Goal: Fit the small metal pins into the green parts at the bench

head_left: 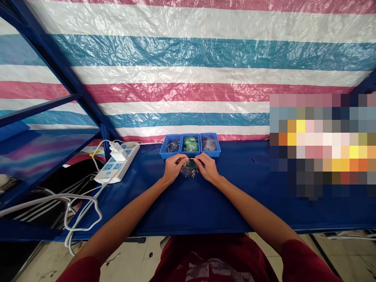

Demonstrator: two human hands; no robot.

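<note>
Close together over the blue table, my left hand [175, 166] and my right hand [207, 166] are both closed in a pinch. A small thin rod [191, 158] spans the gap between the fingertips, one end at each hand. Its exact kind is too small to make out. Just below the fingers lies a loose pile of small dark and silver rods [192, 171], with what looks like clear plastic [184, 170] beside it. My fingers partly cover the pile's edges.
Behind my hands stand three joined blue bins: dark and silver rods [173, 147] left, green-bagged pieces [190, 144] middle, clear plastic bags [209, 143] right. A white power strip [117, 164] with cables lies left. One small dark piece [254, 160] lies right, near a blurred-out area.
</note>
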